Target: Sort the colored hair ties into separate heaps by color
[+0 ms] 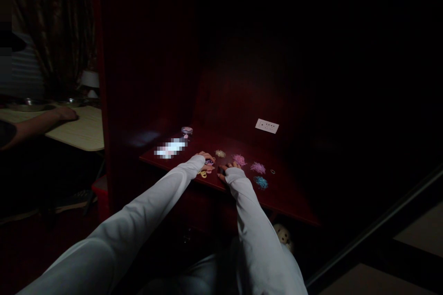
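Dim red booth, light falling mainly on the table (pixel 281 196); far left, beyond the partition, another person's forearm rests on a pale table (pixel 81 126). Bright patch (pixel 171 147) at the left end is pixelated, content unreadable; small round container (pixel 187 130) just behind it, contents unclear.

Yellow bands (pixel 203 174) lie near the front edge, beside and partly below the left hand (pixel 206 156). Its fingers curl over purple bands (pixel 209 162); cannot tell whether it grips any. Bands look like soft elastic loops: judged very light, stretchy, hardly breakable, apt to tangle or spring away. Best hold, I think: pinch one loop at its rim, clear of its neighbours.

Cream pile (pixel 220 153) sits between and behind the hands. Right hand (pixel 228 169) rests low, fingers bent; whether it holds anything I cannot tell, a dark shadow filling the gap under it.

Pink pile (pixel 238 160) is partly covered by that hand; lilac pile (pixel 258 168) and blue pile (pixel 260 182) follow, strands too fine to separate. Single pale ring (pixel 272 172) lies apart, easiest to pinch. Farther right, darkness hides everything.
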Motion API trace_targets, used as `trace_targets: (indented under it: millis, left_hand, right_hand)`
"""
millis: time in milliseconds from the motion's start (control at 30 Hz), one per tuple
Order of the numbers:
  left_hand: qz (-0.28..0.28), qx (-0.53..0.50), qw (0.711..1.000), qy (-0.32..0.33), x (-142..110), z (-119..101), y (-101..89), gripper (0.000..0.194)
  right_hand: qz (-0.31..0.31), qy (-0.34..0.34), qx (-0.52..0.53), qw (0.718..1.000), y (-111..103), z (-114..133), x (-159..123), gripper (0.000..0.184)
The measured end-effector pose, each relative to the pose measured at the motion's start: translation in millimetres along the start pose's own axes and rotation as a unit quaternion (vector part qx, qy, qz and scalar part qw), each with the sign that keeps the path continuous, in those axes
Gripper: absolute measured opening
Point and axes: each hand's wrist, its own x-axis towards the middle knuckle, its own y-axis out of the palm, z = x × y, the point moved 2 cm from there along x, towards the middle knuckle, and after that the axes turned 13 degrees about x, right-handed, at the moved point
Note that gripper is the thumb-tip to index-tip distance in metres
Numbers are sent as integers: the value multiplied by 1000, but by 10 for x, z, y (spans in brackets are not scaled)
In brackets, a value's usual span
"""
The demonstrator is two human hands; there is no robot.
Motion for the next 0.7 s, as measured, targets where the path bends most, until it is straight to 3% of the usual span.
trace_targets:
  millis: [367, 533, 700]
  left_hand:
    - [-83, -7, 987, -137, -21, 133, -21, 7]
    - [-137, -32, 971, -194, 11, 164, -37, 18]
    - [-186, -90, 956, -209, 23, 194, -118, 23]
  right_hand:
    - [-10, -29, 6, 1000, -100, 105, 3, 49]
    - [-1, -32, 11, 999, -118, 133, 0, 45]
    - [6, -49, 28, 998, -146, 190, 5, 44]
